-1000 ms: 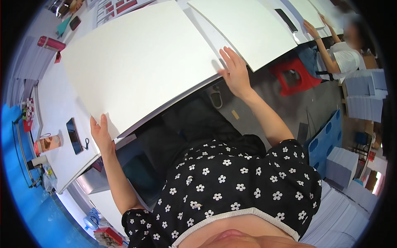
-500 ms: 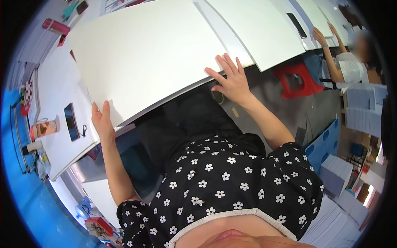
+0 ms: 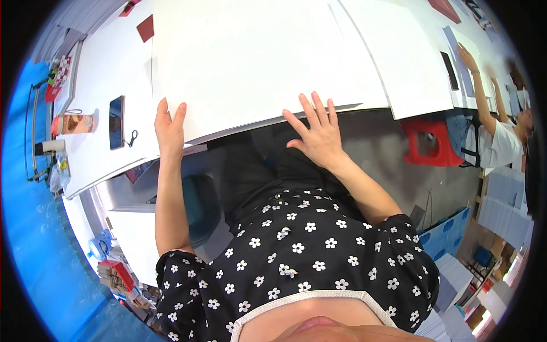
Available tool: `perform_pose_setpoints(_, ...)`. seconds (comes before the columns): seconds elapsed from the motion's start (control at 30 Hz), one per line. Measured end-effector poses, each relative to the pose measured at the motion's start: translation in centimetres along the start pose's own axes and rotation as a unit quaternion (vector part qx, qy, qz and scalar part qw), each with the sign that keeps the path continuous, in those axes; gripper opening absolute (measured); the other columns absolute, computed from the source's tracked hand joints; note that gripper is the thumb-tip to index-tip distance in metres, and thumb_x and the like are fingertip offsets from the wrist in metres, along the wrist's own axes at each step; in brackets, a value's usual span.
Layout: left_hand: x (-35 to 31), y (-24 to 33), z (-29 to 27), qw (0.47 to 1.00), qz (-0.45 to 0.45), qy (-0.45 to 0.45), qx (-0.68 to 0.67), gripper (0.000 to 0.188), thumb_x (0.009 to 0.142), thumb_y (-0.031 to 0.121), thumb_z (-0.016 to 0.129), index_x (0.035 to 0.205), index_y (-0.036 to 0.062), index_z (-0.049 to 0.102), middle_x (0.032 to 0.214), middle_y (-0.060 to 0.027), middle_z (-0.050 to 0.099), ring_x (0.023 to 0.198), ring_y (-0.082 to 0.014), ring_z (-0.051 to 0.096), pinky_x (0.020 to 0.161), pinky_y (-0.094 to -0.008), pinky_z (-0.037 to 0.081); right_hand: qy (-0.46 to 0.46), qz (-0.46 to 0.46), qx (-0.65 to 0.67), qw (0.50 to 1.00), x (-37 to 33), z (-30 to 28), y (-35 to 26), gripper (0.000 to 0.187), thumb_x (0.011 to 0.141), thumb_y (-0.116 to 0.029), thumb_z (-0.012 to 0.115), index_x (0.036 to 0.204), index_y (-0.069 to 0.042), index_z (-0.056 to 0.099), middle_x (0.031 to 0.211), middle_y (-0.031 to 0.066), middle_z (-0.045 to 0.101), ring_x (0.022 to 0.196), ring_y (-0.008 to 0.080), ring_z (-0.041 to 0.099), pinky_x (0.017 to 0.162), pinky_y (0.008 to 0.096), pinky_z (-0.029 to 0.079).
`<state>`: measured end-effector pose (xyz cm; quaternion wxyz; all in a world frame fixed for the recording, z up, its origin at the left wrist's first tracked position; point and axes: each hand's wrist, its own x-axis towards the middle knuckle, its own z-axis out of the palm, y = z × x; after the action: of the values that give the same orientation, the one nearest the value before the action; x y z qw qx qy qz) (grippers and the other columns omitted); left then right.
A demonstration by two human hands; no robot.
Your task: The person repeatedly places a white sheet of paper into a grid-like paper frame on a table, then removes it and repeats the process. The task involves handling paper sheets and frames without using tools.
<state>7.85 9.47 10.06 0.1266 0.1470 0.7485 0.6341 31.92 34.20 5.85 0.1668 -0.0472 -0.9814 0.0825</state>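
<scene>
A large white sheet or board (image 3: 245,62) lies on the white table in front of me; whether it is one piece or a stack I cannot tell. My left hand (image 3: 169,131) is at its left edge by the near corner, thumb and fingers apart. My right hand (image 3: 319,134) rests on its near edge, right of the middle, with the fingers spread flat. Neither hand holds anything.
Left of the sheet lie a phone (image 3: 116,122), a small dark key-like item (image 3: 133,138) and a jar (image 3: 77,123). A dark red card (image 3: 146,28) is beyond. Another white sheet (image 3: 404,62) lies rightward, near a co-worker's hand (image 3: 467,58). A red stool (image 3: 430,142) stands below.
The view has turned, so table and sheet sit at a different angle. More of the dark red card shows past the sheet's left edge. Both hands remain at the sheet's edges.
</scene>
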Motion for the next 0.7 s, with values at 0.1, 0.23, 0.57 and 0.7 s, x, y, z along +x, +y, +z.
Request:
perform_pose_setpoints(0.1, 0.7, -1.8, -0.8, 0.992, 0.058, 0.028, 0.106, 0.046, 0.1, 0.012, 0.06, 0.141, -0.0042, 0.046, 0.127, -0.0139, 0.062, 0.109, -0.0176, 0.061, 0.094, -0.0293, 0.049, -0.018, -0.001, -0.015, 1.0, -0.1, 0.1, 0.2, 0.089, 0.068, -0.053, 0.077, 0.149, -0.036, 0.044, 0.159, 0.0142, 0.031, 0.148, 0.0381, 0.026, 0.118, 0.0601, 0.019)
perform_pose_setpoints(0.23, 1.0, -3.9, -1.5, 0.989, 0.042, 0.05, 0.135, 0.045, 0.1, 0.012, 0.057, 0.143, -0.0004, 0.05, 0.139, -0.0133, 0.056, 0.125, -0.0228, 0.053, 0.105, -0.033, 0.041, -0.019, -0.003, -0.019, 1.0, 0.0, 0.2, 0.1, 0.089, 0.068, -0.051, 0.079, 0.149, -0.036, 0.044, 0.159, 0.0143, 0.031, 0.148, 0.0382, 0.026, 0.118, 0.0599, 0.019)
perform_pose_setpoints(0.57, 1.3, -4.5, -2.4, 0.998, 0.027, -0.021, 0.059, 0.045, 0.106, 0.012, 0.045, 0.149, -0.0013, 0.041, 0.151, -0.0118, 0.047, 0.138, -0.0193, 0.043, 0.113, -0.0292, 0.033, 0.003, -0.011, -0.022, 1.0, 0.1, 0.5, -0.1, 0.089, 0.065, -0.044, 0.083, 0.146, -0.033, 0.048, 0.159, 0.0148, 0.032, 0.147, 0.0385, 0.027, 0.117, 0.0605, 0.021)
perform_pose_setpoints(0.7, 1.4, -4.5, -2.6, 0.998, 0.021, -0.049, 0.037, 0.045, 0.106, 0.013, 0.046, 0.149, -0.001, 0.041, 0.151, -0.0112, 0.048, 0.138, -0.0191, 0.043, 0.113, -0.0294, 0.033, 0.012, -0.014, -0.029, 0.999, 0.1, 0.8, 0.0, 0.091, 0.064, -0.043, 0.083, 0.147, -0.032, 0.048, 0.159, 0.0145, 0.031, 0.148, 0.0384, 0.027, 0.117, 0.0606, 0.021)
